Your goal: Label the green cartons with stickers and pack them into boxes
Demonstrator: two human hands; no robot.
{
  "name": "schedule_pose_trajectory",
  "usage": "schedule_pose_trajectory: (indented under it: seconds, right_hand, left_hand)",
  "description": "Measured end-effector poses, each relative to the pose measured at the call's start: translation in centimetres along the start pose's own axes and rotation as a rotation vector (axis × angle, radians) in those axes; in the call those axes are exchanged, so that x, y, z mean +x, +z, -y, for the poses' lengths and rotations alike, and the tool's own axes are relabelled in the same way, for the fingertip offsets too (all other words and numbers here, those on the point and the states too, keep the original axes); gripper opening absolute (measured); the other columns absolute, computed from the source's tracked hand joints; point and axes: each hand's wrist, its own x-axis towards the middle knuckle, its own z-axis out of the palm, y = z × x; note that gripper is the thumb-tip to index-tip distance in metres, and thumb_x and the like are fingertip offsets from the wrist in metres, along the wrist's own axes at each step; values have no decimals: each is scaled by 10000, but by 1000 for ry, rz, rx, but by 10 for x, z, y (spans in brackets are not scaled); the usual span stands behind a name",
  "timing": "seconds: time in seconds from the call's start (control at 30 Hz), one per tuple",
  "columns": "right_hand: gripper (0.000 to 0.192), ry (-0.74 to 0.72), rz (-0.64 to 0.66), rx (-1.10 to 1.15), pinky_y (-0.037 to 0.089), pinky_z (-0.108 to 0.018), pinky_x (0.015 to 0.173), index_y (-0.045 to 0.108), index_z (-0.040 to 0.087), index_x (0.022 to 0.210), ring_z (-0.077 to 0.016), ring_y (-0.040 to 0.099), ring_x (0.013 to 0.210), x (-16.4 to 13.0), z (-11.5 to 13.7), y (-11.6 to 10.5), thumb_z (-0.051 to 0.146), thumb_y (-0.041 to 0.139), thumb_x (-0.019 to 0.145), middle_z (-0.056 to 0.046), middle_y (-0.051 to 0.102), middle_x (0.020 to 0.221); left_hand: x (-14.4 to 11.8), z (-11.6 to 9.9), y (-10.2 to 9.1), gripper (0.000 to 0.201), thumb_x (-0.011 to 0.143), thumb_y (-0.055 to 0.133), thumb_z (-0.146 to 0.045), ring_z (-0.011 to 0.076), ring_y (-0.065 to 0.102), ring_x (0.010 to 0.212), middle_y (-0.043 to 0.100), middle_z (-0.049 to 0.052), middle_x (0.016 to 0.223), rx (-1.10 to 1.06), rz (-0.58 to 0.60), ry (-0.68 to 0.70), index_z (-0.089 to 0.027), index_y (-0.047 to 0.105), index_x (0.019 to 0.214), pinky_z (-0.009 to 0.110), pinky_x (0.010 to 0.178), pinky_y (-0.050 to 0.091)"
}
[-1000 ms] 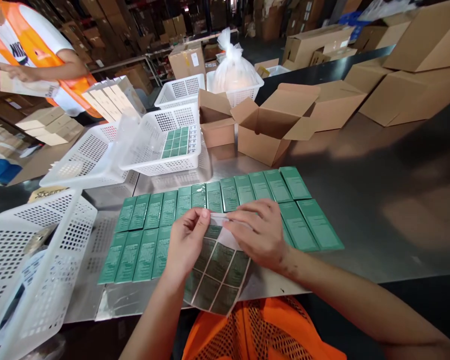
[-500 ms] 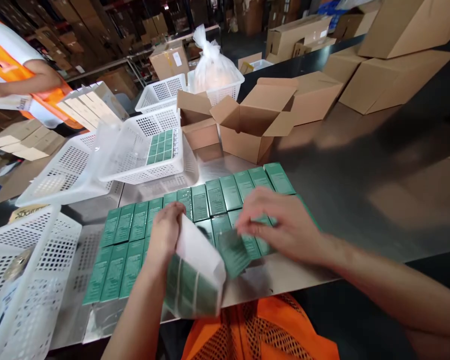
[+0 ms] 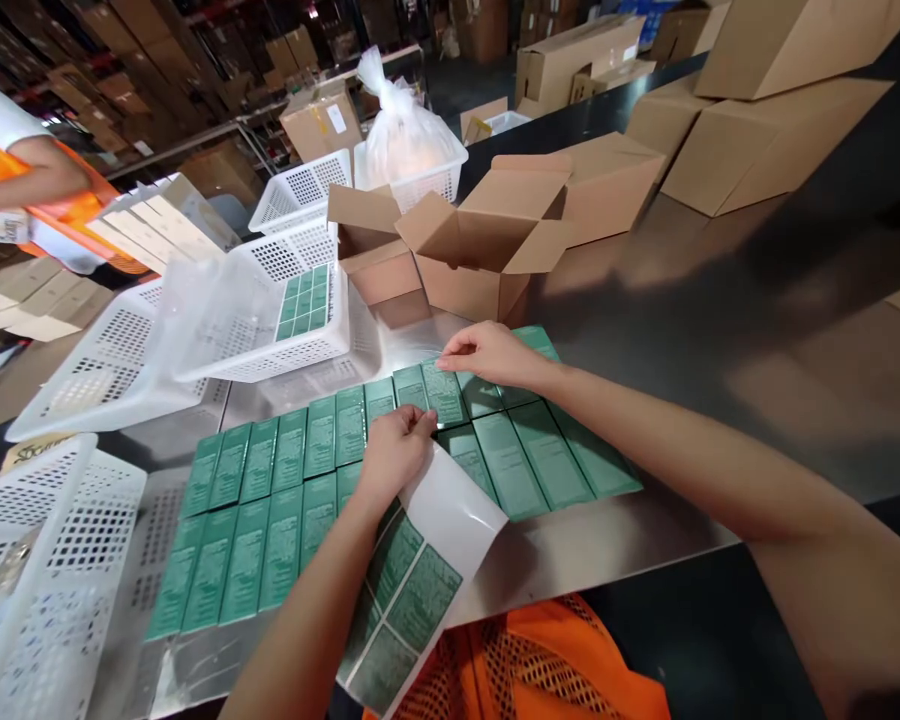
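My left hand [image 3: 399,450] grips the upper edge of a white-backed sheet of green labels [image 3: 424,585], which hangs over the table's front edge with part of its backing bare. My right hand [image 3: 491,358] is pinched at the top end of a green label [image 3: 444,395] lying over a box in the far row. Whether that label is stuck down all over, I cannot tell. Two rows of green boxes [image 3: 281,535] lie side by side beneath and around both hands. My right forearm hides some of the far boxes on the right.
White perforated baskets [image 3: 82,560] stand to the left; one further basket [image 3: 270,368] holds small green items. Open cardboard cartons [image 3: 461,285] sit behind the boxes, and more cartons [image 3: 750,150] at the right. A person in an orange vest [image 3: 45,195] stands far left.
My right hand has moved up and left, carrying a green label from near the sheet to a far-row box. My left hand and the sheet have shifted right, and the view has turned slightly.
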Motion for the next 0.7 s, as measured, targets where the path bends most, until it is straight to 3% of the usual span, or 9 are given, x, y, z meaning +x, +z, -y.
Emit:
schedule_pose_trajectory:
  seconds: [0.27,0.7]
  right_hand:
    - [190,9,-12,-172,325,-244,571,781,176,784,-127,571,629,17,-24,23,357,727,792,3,693,660]
    - [125,27,-38,-215,363,-247,592,758,195,746,-134,594,659,17,-30,28,306,754,803,2,711,725]
  left_hand:
    - [10,-5,13,267,886,519,-331,210,581,678,641,49,648,220,10,-50,-196,650,695,291,599,300]
    - [16,-5,13,289,881,486,-378,218,593,687,671,63,675,308,84,-85,-212,637,698,302,597,313]
